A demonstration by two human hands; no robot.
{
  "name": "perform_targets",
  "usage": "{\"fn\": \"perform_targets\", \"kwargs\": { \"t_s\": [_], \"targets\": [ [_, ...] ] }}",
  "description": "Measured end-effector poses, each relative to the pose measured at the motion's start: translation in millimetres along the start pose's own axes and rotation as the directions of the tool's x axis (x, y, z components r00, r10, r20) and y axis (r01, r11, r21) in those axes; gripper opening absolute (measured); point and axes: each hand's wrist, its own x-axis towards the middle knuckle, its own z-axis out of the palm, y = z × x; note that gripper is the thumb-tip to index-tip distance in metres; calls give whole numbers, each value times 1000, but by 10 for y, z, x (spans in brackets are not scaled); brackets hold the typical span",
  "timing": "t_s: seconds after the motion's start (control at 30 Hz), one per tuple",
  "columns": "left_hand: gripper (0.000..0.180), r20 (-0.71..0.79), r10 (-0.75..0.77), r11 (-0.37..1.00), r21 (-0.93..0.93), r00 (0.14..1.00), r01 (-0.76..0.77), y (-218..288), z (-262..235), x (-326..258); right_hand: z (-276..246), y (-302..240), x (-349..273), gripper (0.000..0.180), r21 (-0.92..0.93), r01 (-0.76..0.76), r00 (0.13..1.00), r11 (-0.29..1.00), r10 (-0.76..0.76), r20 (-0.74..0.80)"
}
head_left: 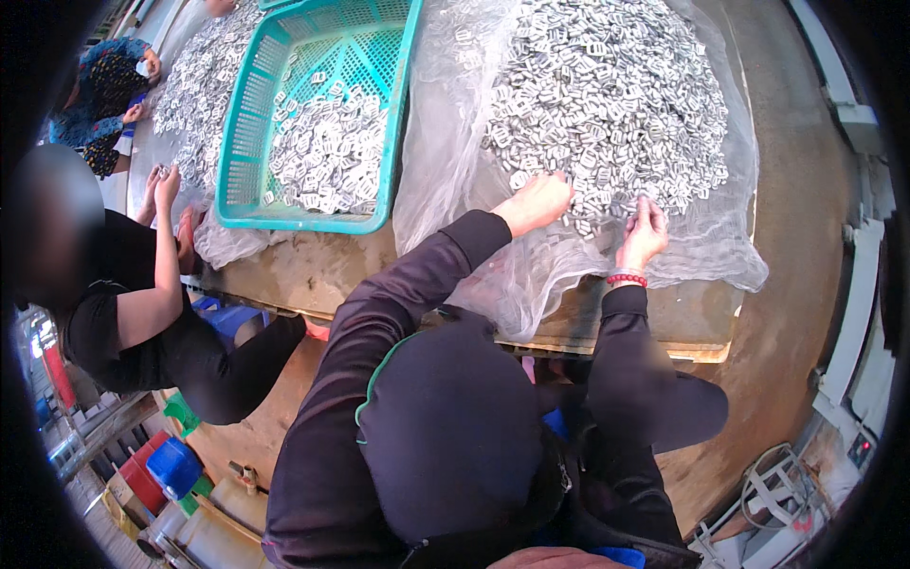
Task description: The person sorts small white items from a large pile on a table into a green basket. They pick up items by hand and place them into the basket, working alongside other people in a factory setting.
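A broad heap of small silver slotted buckles (pixel 607 90) lies on a thin whitish translucent sheet (pixel 445 180) across the table. At the heap's near left edge is my left hand (pixel 538 203), its fingers curled closed; whatever they hold is hidden. My right hand (pixel 645 237), with a red bead bracelet (pixel 627 280) at the wrist, reaches the near edge further right. Its thumb and fingers are drawn together in a pinch among the buckles, and I cannot make out what lies between them. A few loose buckles lie between the two hands.
Left of the heap stands a turquoise plastic basket (pixel 313 225) partly filled with buckles. Another buckle pile (pixel 199 95) lies beyond it. A person in black (pixel 123 284) sits at the left, handling something small; another person (pixel 104 95) works farther off. The table's near edge (pixel 654 341) runs before me.
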Motion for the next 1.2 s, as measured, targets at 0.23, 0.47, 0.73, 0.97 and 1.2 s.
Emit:
{"fn": "perform_targets", "kwargs": {
  "t_s": [0.23,0.47,0.73,0.97,1.2],
  "targets": [
    [15,27,83,965,249,996,-87,-120,44,67,-196,-724,88,14,571,-230,945,788,41,323],
    [17,-336,29,996,93,941,2,-294,-448,355,-248,-716,1,12,546,-423,804,723,23,594],
    [21,146,25,992,116,989,-42,-170,-125,71,63,-227,170,30,-434,-121,792,893,351,500],
    [27,-42,73,911,409,996,-49,-85,239,41,22,234,-179,39,-825,455,861,336,70,503],
    [23,88,-9,971,238,996,-12,-117,145,66,-25,171,-279,25,-802,315,878,507,165,449]
  ]
}}
